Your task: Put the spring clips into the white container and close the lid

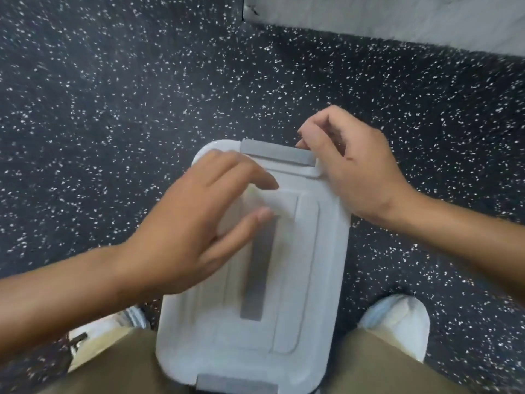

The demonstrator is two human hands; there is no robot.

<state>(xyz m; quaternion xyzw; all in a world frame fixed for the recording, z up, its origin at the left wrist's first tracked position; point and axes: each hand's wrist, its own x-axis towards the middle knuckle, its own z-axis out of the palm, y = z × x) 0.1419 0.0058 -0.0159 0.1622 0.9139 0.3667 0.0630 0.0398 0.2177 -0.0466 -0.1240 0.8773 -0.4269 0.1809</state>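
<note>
— Looking down from the head camera, where does the white container (284, 351) sit?
— On the dark speckled floor (113, 109), between the person's two white shoes (397, 322), with tan trouser legs (383, 371) at the bottom edge. Its lid (324, 251) is on top, with a grey handle strip (260, 268) running along the middle.

— And the left hand (184, 234)?
— Fingers spread and loosely curved over the lid's left half — whether they actually press on it, the blur makes it impossible to tell.

— The right hand (355, 166)?
— At the far right corner, fingers curled in beside the grey far latch (277, 153); the fingertips seem to touch its end, but a firm pinch cannot be confirmed.

— Any other latch?
— A second grey latch (238, 383) shows at the near end. No spring clips are visible — the lid covers the inside.
</note>
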